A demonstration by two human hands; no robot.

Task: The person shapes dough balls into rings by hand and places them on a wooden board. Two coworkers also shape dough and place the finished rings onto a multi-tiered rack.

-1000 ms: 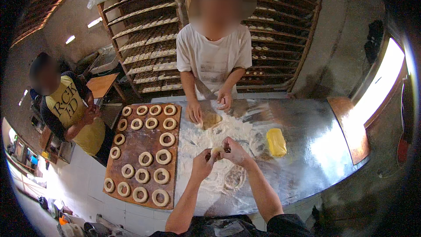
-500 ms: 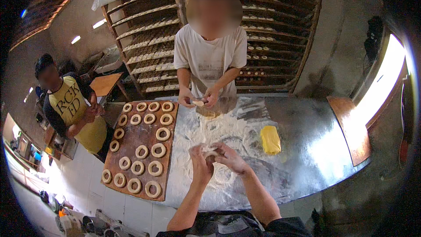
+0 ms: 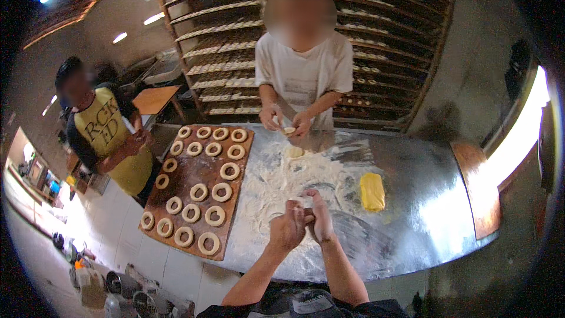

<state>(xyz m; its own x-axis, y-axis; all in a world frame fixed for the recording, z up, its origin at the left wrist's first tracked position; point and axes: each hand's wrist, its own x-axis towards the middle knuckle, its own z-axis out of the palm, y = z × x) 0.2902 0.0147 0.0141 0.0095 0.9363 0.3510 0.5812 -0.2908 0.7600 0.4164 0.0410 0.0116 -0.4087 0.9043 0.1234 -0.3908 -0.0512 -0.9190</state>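
My left hand (image 3: 289, 224) and my right hand (image 3: 319, 221) meet over the flour-dusted steel table (image 3: 412, 212), both curled around a small pale dough piece (image 3: 306, 215), largely hidden by my fingers. To their left lies a wooden board (image 3: 182, 185) bearing several dough rings (image 3: 208, 242) in rows. Beyond my hands, a small flattened round of dough (image 3: 295, 152) rests in the flour. A yellow block (image 3: 372, 192), seemingly wrapped in plastic, lies to their right.
A co-worker (image 3: 303, 73) opposite holds pale dough in both hands. Another person (image 3: 118, 147) stands at the left. Behind are tall racks (image 3: 218, 23) of shaped dough and a small wooden table (image 3: 153, 99). A wooden board (image 3: 477, 188) lies at the table's right end.
My hands have turned and drawn more upright around the dough. The co-worker's hands have lifted from the tabletop and come together with a piece of dough. The view has shifted slightly.
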